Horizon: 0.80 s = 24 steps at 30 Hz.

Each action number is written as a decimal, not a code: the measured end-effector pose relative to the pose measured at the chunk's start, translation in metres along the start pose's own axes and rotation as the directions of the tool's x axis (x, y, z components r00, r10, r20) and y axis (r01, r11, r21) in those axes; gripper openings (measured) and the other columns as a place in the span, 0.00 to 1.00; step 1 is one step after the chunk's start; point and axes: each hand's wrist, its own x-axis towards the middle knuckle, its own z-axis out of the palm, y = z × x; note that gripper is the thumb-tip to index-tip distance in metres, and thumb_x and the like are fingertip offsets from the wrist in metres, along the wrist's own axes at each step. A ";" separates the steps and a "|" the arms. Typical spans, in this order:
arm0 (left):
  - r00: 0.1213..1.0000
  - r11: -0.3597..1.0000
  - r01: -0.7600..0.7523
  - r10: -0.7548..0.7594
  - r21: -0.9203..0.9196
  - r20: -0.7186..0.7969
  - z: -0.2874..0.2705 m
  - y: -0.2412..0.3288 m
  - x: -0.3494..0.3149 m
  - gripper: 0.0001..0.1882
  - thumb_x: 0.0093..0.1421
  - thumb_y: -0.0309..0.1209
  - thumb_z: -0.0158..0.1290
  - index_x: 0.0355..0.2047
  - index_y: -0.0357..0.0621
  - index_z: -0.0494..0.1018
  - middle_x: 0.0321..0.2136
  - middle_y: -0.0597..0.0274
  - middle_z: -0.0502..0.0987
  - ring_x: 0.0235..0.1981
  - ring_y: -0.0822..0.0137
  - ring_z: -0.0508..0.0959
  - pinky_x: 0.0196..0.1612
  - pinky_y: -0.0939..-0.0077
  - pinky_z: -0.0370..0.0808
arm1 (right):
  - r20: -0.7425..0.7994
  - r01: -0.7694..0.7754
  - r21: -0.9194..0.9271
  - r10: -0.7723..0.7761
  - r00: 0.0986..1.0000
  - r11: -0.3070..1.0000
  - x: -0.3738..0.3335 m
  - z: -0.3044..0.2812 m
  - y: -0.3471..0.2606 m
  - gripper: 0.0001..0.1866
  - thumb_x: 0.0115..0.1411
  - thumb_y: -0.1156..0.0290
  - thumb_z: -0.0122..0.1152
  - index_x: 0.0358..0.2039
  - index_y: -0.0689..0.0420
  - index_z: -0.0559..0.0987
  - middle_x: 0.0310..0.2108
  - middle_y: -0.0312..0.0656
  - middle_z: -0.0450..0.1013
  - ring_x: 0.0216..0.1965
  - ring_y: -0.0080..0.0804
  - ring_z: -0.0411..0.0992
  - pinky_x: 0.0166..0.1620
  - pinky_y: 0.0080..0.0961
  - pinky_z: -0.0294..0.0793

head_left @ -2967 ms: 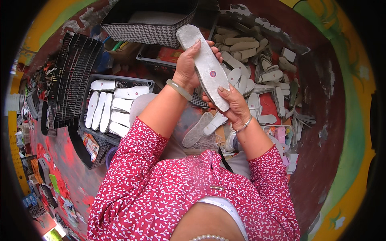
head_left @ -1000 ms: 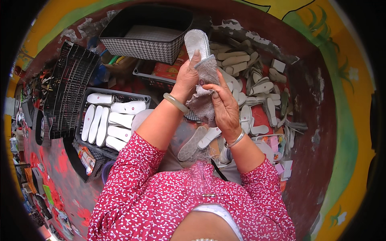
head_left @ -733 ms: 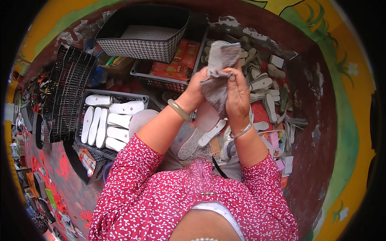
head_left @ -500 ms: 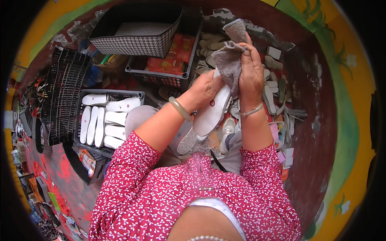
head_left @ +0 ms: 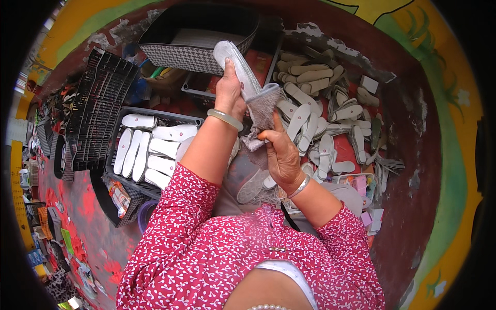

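Maroon wall [head_left: 400, 206]; left grip [head_left: 231, 93] clasps white insoles [head_left: 239, 71], likely light, bendy, best held mid-edge; right grip [head_left: 284, 157] pinches grey cloth [head_left: 263, 107].

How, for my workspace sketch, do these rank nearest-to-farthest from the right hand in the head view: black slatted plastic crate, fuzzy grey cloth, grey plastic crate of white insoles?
1. Fuzzy grey cloth, in the right hand.
2. Grey plastic crate of white insoles, to the left.
3. Black slatted plastic crate, farther left.
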 end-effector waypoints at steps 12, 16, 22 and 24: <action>0.952 0.935 -0.282 0.244 0.214 0.186 0.006 -0.028 -0.007 0.27 0.63 0.54 0.42 0.33 0.38 0.70 0.20 0.67 0.73 0.20 0.75 0.72 0.24 0.79 0.70 | -0.130 -0.177 0.278 0.219 0.967 0.944 0.014 -0.010 0.003 0.09 0.67 0.71 0.39 0.39 0.58 0.70 0.62 0.56 0.53 0.64 0.37 0.51 0.60 0.26 0.51; 0.882 0.962 -0.193 0.084 0.192 0.464 0.019 -0.047 -0.027 0.26 0.61 0.52 0.46 0.38 0.38 0.71 0.27 0.65 0.74 0.27 0.76 0.74 0.31 0.81 0.72 | -0.179 -0.167 0.291 0.225 0.958 0.942 0.027 -0.027 0.011 0.09 0.67 0.71 0.40 0.39 0.58 0.70 0.63 0.54 0.54 0.60 0.29 0.56 0.58 0.22 0.54; 0.713 0.904 -0.105 -0.222 0.415 0.665 0.009 -0.085 -0.046 0.17 0.66 0.36 0.43 0.48 0.36 0.68 0.41 0.61 0.73 0.42 0.74 0.72 0.46 0.79 0.70 | -0.439 -0.145 0.198 0.220 0.871 0.969 0.049 -0.062 0.028 0.11 0.68 0.68 0.40 0.39 0.60 0.69 0.60 0.48 0.58 0.51 0.26 0.63 0.54 0.22 0.61; 0.677 0.804 -0.143 -0.346 0.578 0.649 0.017 -0.081 -0.059 0.17 0.66 0.36 0.41 0.48 0.36 0.68 0.41 0.63 0.73 0.41 0.76 0.71 0.45 0.80 0.70 | -0.433 -0.133 0.295 0.257 0.864 0.946 0.056 -0.081 0.031 0.10 0.68 0.69 0.40 0.39 0.61 0.70 0.56 0.49 0.64 0.48 0.24 0.65 0.52 0.20 0.62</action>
